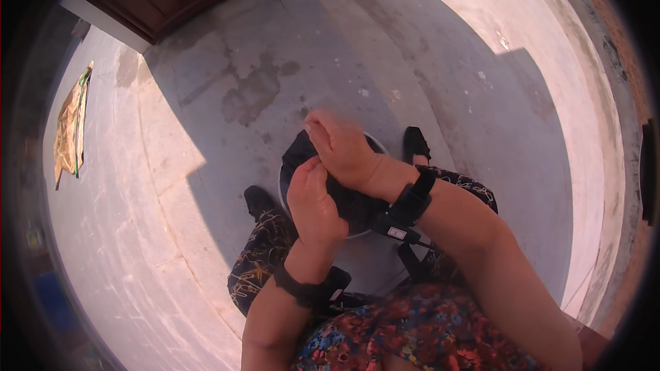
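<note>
Between the hands: a slim gap at most; the left hand (pixel 315 207) sits just nearer the body than the right hand (pixel 344 154), thumb side toward it.
Left fingers: curled in, thumb laid against the bent forefinger; whether cloth is pinched there, I cannot tell.
Right fingers: bent over and blurred at the knuckles; their tips are hidden, so I cannot tell if they grip anything.
Beneath both hands: a dark cloth (pixel 294 154), bunched up, showing beyond the left hand and to either side of the hands.
Around the cloth: a round basin with a pale rim (pixel 377 142), partly covered by hands and wrists.
Done, as far as shows: the cloth is in the basin, with both hands at it.
Left, by my judgement: handling looks to be midway; no finished piece shows beside the hands, and how much remains cannot be told.
Wrists behind the hands: black straps, one on the left (pixel 309 290), one on the right (pixel 412 199).
Beside the basin: a black shoe on each side of the hands.
Beyond the hands: a damp patch (pixel 254 93) on the floor, then a dark red door (pixel 165 0).
</note>
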{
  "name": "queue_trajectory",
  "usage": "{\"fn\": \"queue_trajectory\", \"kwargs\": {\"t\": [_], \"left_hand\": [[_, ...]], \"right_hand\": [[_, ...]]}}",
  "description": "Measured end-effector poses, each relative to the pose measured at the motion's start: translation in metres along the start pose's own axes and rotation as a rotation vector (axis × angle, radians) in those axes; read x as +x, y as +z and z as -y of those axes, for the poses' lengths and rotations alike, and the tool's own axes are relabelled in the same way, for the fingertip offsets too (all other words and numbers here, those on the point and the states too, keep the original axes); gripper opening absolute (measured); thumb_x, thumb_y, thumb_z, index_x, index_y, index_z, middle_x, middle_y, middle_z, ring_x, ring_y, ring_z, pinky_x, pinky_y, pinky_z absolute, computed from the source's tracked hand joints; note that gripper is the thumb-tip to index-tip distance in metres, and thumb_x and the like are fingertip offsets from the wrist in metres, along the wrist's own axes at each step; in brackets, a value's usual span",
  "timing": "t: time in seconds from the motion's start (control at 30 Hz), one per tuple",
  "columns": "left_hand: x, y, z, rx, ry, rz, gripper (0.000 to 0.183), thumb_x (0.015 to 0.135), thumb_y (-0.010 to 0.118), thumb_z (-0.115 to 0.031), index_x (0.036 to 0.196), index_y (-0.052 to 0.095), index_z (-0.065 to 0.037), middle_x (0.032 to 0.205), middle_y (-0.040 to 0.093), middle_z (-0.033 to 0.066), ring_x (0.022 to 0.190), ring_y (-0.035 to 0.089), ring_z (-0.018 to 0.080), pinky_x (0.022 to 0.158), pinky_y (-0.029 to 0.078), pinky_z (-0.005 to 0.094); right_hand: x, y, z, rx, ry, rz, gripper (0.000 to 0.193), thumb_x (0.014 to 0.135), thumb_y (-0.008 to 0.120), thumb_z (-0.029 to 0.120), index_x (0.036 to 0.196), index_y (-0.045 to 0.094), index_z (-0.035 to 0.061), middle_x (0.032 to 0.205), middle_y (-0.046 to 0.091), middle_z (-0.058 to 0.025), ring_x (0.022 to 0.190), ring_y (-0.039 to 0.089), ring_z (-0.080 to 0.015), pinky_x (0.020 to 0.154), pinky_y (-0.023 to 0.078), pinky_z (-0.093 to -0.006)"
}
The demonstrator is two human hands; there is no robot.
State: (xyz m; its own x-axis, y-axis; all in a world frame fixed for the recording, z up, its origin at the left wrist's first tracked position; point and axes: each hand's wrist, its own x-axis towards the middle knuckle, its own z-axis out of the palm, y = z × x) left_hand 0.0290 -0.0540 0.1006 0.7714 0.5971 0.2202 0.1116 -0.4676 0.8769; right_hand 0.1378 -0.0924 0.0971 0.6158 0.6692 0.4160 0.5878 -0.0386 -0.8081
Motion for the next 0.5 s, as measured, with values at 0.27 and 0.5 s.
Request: {"fn": "queue_trajectory", "kwargs": {"t": [0.27,0.5], "left_hand": [[0.011,-0.01,0.022,0.444,0.22,-0.003,0.029,0.077,0.058,-0.014,0.1,0.059,0.003,0.092,0.063,0.0178,0.087,0.06,0.0298,0.073,0.046,0.032],[0.003,-0.005,0.01,-0.028,0.105,-0.009,0.026,0.08,0.055,-0.004,0.105,0.059,0.004,0.098,0.061,0.0163,0.087,0.06,0.0247,0.074,0.048,0.0322]], "right_hand": [[-0.022,0.003,0.049,0.039,-0.366,-0.019,0.009,0.084,0.057,0.006,0.092,0.055,0.0025,0.077,0.06,-0.0131,0.065,0.062,-0.0308,0.056,0.05,-0.0359],[-0.018,-0.007,0.039,0.114,-0.227,-0.043,0.008,0.086,0.057,0.004,0.093,0.056,-0.0004,0.081,0.061,-0.0138,0.062,0.058,-0.0302,0.056,0.047,-0.0327]]}}
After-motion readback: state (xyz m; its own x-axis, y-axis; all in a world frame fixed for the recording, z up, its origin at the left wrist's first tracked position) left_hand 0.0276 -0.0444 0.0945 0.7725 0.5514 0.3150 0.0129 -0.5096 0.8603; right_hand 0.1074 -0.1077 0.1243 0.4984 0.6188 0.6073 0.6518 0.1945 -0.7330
